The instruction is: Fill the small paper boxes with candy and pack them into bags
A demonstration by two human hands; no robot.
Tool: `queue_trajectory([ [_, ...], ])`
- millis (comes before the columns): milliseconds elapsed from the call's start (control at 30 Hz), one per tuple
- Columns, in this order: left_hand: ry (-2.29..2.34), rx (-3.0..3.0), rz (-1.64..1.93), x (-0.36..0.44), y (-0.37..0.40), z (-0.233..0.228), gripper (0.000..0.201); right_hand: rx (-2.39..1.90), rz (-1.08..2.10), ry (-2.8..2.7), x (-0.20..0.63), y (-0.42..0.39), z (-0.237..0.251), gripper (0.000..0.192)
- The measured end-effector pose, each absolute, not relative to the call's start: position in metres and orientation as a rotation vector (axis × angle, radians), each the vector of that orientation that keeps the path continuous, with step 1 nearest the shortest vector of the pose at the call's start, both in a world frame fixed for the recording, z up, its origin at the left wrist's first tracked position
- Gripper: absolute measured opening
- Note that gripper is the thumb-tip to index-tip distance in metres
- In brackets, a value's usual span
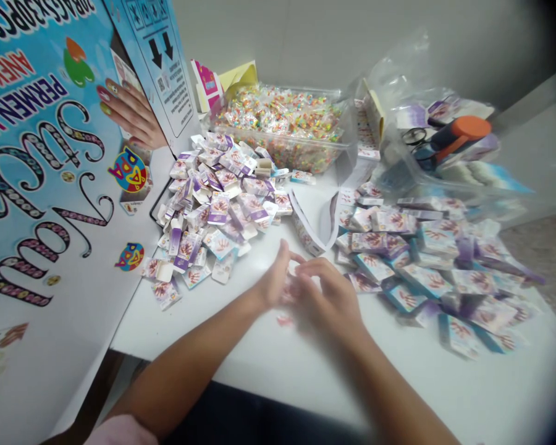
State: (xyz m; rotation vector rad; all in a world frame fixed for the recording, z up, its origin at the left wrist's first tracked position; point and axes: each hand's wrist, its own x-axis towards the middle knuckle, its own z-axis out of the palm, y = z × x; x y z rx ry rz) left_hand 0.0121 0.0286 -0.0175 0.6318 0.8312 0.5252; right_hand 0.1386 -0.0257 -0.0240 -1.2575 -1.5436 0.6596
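A small, blurred carton (288, 288) sits between the left hand (274, 278), gripping it, and the curled right hand (328, 293), whose hold I cannot tell

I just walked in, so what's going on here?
A person's left hand and right hand meet around a small pale thing, too blurred to name or judge the grip, above a white table. Small boxes lie heaped on both sides. Farther back, a clear tub holds packets of colorful bits.
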Motion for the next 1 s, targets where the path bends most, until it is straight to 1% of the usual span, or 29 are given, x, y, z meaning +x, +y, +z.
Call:
queue_trajectory([
  [33,0.832,0.648,0.529,0.013,0.028,-0.018,0.074,-1.281,0.728,-1.443,0.138,-0.026,-0.026,0.008],
  [133,0.825,0.692,0.548,0.016,0.026,-0.018,0.071,-1.351,0.85,-1.202,0.136,-0.026,-0.029,0.017],
  [233,0.85,0.753,0.568,0.016,0.025,-0.02,0.073,-1.324,0.895,-1.16,0.134,-0.026,-0.031,0.011],
  [367,0.959,0.844,0.581,0.014,0.025,-0.027,0.081,-1.225,0.908,-1.184,0.133,-0.027,-0.036,0.011],
  [433,1.011,0.897,0.618,0.011,0.026,-0.03,0.083,-1.237,0.828,-1.272,0.132,-0.029,-0.038,0.008],
  [567,1.067,0.952,0.712,0.007,0.028,-0.032,0.084,-1.281,0.605,-1.54,0.13,-0.031,-0.035,0.018],
  [633,1.058,0.945,0.717,0.009,0.027,-0.032,0.083,-1.311,0.567,-1.572,0.13,-0.031,-0.032,0.017],
  [733,1.018,0.919,0.679,0.012,0.025,-0.03,0.079,-1.353,0.611,-1.574,0.132,-0.032,-0.029,0.016],
  [833,0.955,0.874,0.669,0.013,0.027,-0.025,0.078,-1.395,0.59,-1.379,0.143,-0.029,-0.029,0.024],
  [933,0.93,0.88,0.744,0.01,0.034,-0.021,0.074,-1.401,0.343,-0.933,0.167,-0.02,-0.029,0.036],
  [1000,0.934,0.892,0.783,0.01,0.037,-0.023,0.072,-1.363,0.185,-0.77,0.189,-0.013,-0.029,0.042],
])
